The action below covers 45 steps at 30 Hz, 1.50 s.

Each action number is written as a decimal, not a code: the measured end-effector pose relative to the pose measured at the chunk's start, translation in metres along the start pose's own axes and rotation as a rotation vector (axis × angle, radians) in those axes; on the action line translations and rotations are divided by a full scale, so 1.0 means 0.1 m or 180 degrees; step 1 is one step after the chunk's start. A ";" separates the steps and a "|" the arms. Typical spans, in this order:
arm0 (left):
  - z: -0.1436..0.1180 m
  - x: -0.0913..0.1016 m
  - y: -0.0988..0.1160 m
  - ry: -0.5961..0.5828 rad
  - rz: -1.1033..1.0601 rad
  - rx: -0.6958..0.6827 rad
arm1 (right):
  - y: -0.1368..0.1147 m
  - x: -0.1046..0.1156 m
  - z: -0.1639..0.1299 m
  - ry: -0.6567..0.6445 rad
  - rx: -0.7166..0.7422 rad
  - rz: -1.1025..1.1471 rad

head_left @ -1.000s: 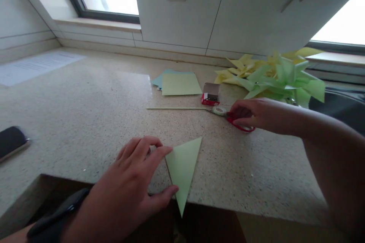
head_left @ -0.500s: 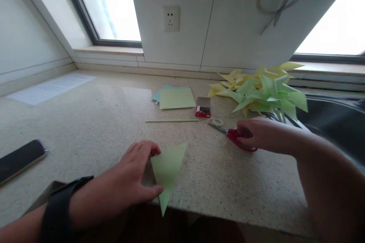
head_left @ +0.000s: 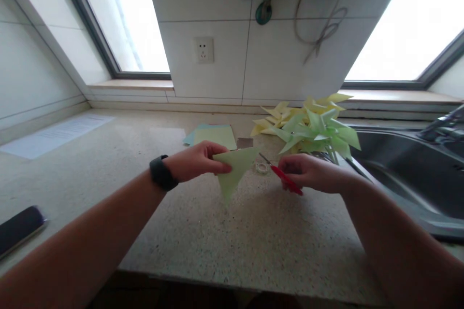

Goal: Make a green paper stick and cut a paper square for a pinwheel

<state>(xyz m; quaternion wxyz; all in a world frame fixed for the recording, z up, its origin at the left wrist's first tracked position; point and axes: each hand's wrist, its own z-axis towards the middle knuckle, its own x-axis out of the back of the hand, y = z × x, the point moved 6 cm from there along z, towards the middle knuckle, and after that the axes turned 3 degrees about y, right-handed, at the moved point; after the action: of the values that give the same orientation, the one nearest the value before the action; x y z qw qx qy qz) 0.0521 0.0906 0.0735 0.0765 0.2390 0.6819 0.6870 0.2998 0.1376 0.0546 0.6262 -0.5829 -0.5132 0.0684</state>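
My left hand (head_left: 205, 160), with a dark band on its wrist, pinches a folded light green paper triangle (head_left: 237, 169) by its left corner, above the counter. In my right hand (head_left: 299, 171) are red-handled scissors (head_left: 286, 181), their blades pointing up and left toward the paper. A small roll of tape (head_left: 261, 168) lies just left of the scissors. Behind the triangle, a stack of light green and blue paper sheets (head_left: 214, 136) rests on the counter. Beside it, the raised flap of a small box (head_left: 245, 143) shows; the triangle hides its lower part.
Yellow and green paper pinwheels (head_left: 311, 128) lie at the back right, by the steel sink (head_left: 409, 174). A dark phone (head_left: 21, 229) is at the left edge of the speckled counter (head_left: 203, 241). A printed sheet (head_left: 54, 133) lies at the back left.
My left hand has lifted the paper triangle off the counter and moved it right and away from me. My right hand has raised the scissors. The view has tilted up.
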 end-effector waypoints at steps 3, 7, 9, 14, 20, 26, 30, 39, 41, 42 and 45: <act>0.24 -0.01 -0.27 0.0036 -0.0367 -0.0078 | -0.02 -0.05 0.07 0.0194 0.0135 0.0458; 0.27 -0.04 -0.62 0.0021 -0.0922 -0.0099 | -0.06 -0.09 0.16 0.0505 0.0406 0.1050; 0.19 -0.06 -0.70 0.0010 -0.1239 -0.0085 | -0.08 -0.13 0.19 0.0626 0.0534 0.1308; 0.05 -0.03 -0.65 0.0189 -0.2044 -0.0144 | -0.11 -0.34 0.26 0.0536 0.0744 0.1783; 0.07 -0.04 -0.63 0.0165 -0.2565 -0.0040 | -0.13 -0.56 0.28 0.0058 0.0837 0.2128; 0.06 -0.01 -0.65 0.0251 -0.2640 0.0087 | -0.10 -0.59 0.19 -0.0209 0.0988 0.2376; 0.06 0.01 -0.61 0.0393 -0.2576 0.0073 | -0.05 -0.61 0.12 -0.0497 0.1205 0.2569; 0.06 -0.03 -0.65 0.0351 -0.2551 0.0166 | -0.14 -0.66 0.14 -0.1000 0.1434 0.2634; 0.05 -0.03 -0.64 0.0330 -0.2564 0.0222 | -0.14 -0.66 0.16 -0.0989 0.1373 0.2621; 0.04 -0.03 -0.64 0.0318 -0.2575 0.0243 | -0.14 -0.67 0.17 -0.1002 0.1343 0.2604; 0.03 -0.04 -0.64 0.0278 -0.2601 0.0295 | -0.15 -0.68 0.19 -0.1048 0.1349 0.2584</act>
<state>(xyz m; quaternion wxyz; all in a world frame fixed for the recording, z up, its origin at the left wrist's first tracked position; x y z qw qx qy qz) 0.0428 0.0950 0.0102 0.3032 -0.0775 0.7535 0.5782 0.2472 0.0989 0.0244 0.5643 -0.5771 -0.3115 0.5015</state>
